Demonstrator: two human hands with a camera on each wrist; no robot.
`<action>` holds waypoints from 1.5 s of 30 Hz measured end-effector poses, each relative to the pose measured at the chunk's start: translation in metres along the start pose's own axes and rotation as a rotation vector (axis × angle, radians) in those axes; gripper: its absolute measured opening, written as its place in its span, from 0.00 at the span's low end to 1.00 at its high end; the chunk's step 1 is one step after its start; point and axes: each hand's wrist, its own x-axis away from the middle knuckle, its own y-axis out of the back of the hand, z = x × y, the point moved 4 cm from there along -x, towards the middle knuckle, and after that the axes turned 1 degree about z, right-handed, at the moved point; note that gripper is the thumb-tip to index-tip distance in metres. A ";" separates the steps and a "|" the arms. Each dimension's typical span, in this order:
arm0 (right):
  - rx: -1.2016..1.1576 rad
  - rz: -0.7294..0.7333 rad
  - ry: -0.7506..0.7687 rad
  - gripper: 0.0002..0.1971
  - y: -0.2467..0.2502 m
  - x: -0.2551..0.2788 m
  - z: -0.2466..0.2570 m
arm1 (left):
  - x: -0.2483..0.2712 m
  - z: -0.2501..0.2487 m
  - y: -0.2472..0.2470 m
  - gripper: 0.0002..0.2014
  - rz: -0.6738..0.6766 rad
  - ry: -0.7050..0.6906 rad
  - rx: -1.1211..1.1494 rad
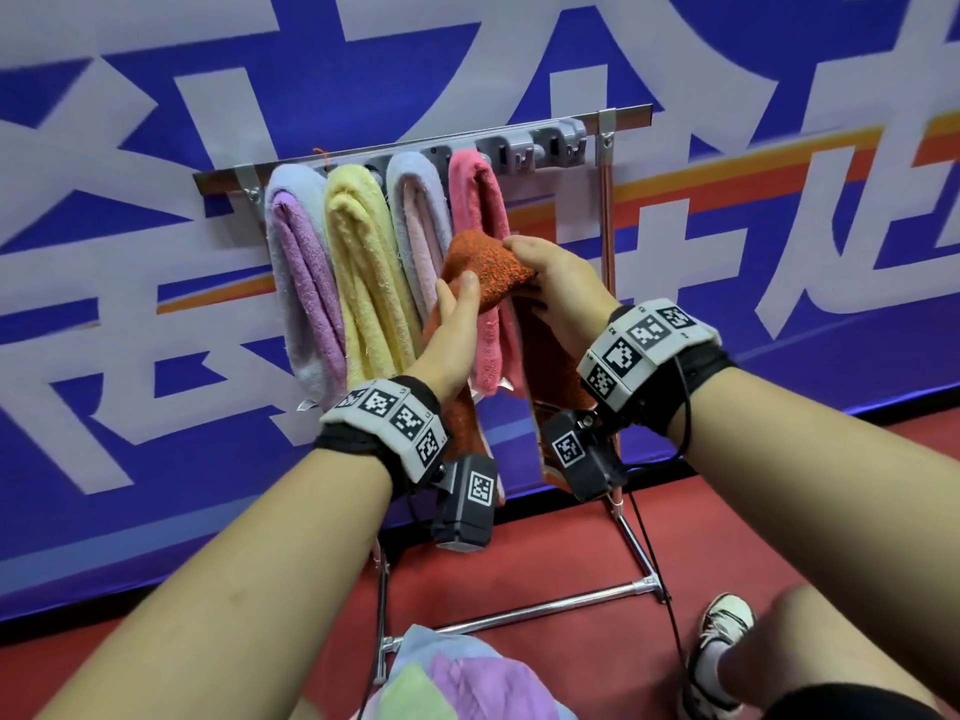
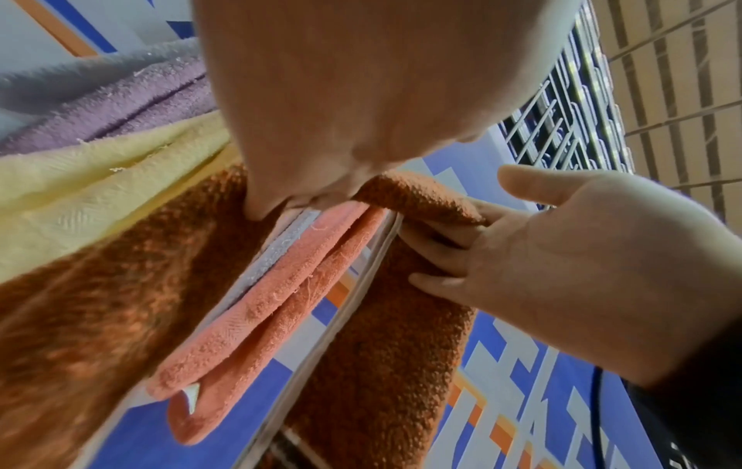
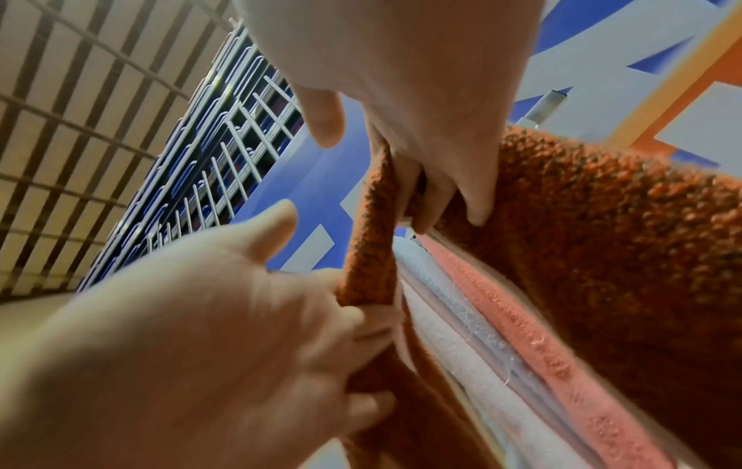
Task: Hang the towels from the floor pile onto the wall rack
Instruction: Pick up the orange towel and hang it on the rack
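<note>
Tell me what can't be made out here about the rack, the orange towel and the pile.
- Head view: free hooks on the rack are too small to make out.
- Head view: orange towel, lower end hidden behind the wrist cameras.
- Head view: floor pile, cut off by the bottom edge.

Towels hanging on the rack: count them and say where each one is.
4, left to right: lilac towel, yellow towel, grey-blue towel, pink towel. The orange towel is not hung; both hands hold it. More lie in the floor pile.
</note>
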 end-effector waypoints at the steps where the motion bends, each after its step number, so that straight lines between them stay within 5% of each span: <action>1: 0.047 -0.019 0.039 0.14 0.001 0.000 0.003 | 0.001 -0.006 0.001 0.53 -0.028 -0.047 -0.026; 6: 0.173 -0.046 0.062 0.09 0.013 -0.007 0.002 | 0.006 -0.028 0.003 0.51 0.045 -0.105 0.046; 10: 0.149 -0.042 0.098 0.10 0.020 -0.003 0.007 | 0.023 -0.052 0.000 0.39 0.100 -0.174 0.046; 18: 0.087 -0.054 0.204 0.15 0.022 0.010 0.030 | 0.038 -0.073 -0.001 0.30 0.076 -0.331 -0.153; 21: 0.148 -0.054 0.238 0.13 0.019 0.014 0.041 | 0.039 -0.078 0.002 0.35 0.075 -0.359 -0.169; 25: 0.342 -0.093 0.237 0.21 0.016 0.011 0.052 | 0.040 -0.091 0.005 0.38 0.075 -0.343 -0.157; 30: 0.555 -0.097 0.241 0.25 0.018 0.003 0.063 | 0.037 -0.102 0.000 0.26 0.090 -0.351 -0.090; 33: 0.594 -0.106 0.263 0.23 0.022 -0.002 0.065 | 0.018 -0.089 -0.006 0.41 0.120 -0.247 -0.056; 41: 0.506 -0.060 0.340 0.17 0.014 -0.035 0.075 | -0.017 -0.086 -0.014 0.59 0.112 -0.105 -0.046; 45: 0.456 -0.006 0.364 0.24 0.003 -0.058 0.083 | -0.018 -0.108 -0.015 0.41 0.066 -0.095 -0.008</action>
